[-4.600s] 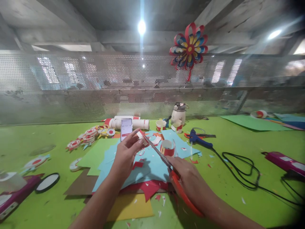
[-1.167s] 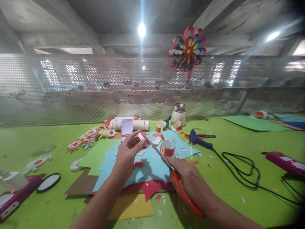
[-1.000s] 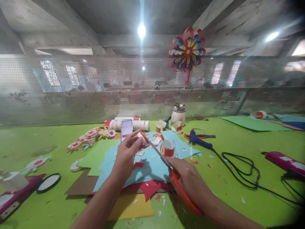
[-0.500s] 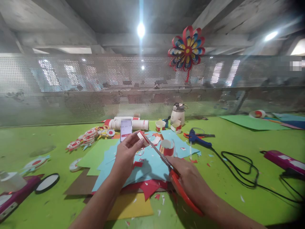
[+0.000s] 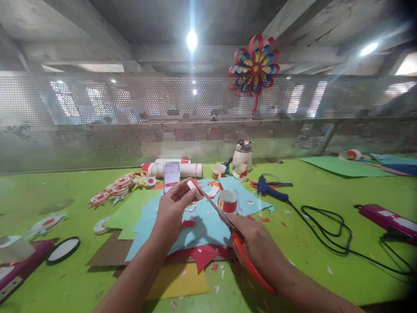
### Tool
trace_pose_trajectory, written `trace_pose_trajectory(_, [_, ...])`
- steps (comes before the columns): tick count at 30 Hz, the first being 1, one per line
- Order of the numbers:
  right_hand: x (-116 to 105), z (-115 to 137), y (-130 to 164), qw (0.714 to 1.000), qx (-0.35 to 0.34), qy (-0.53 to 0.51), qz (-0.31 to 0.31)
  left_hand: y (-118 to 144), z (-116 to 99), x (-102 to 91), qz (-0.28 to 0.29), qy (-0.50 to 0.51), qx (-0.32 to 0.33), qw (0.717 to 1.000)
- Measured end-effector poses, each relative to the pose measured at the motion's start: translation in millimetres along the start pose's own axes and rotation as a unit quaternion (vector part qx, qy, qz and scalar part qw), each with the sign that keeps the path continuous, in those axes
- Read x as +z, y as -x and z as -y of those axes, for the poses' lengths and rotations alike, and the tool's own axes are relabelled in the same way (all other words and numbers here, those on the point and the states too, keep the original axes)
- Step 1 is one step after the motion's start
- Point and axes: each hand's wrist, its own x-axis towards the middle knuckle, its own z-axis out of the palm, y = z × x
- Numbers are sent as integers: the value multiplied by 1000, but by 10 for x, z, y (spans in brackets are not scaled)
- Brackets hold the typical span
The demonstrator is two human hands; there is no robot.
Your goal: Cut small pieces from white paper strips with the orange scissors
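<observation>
Between its thumb and fingers, my left hand pinches a small white and red paper piece. My right hand grips red-handled scissors, whose blades point up and left to the edge of that piece. Whether the blades are fully closed I cannot make out. Below both hands lie light blue paper sheets strewn with red and white scraps. Just beyond the scissors stands a cut paper cup ring, red and white.
A blue glue gun with a looping black cord lies right. Behind are a phone, stacked paper cups and a white bottle. Finished paper discs sit left. Purple power strips flank the green table.
The view has shifted very slightly. Both hands, the paper piece and the scissors keep nearly the same place.
</observation>
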Motion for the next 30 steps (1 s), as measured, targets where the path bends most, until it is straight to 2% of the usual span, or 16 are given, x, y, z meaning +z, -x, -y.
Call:
trace_pose_trajectory(4, [10,-46,-7,1000,11,5,15,-11,-5,-14,5,18,-3,1000])
trace_pose_trajectory(9, [17,-51,-20,999,24,7,28,-17,24,-46,16,-20,8,1000])
trace_pose_trajectory(22, [-25,3,-9,1000,14,4,4,-24,42,-42,15,-31,11,999])
trace_pose_trajectory(30, [11,-13,-5,1000,7,-7,1,-18,31,-22,34,26,6,999])
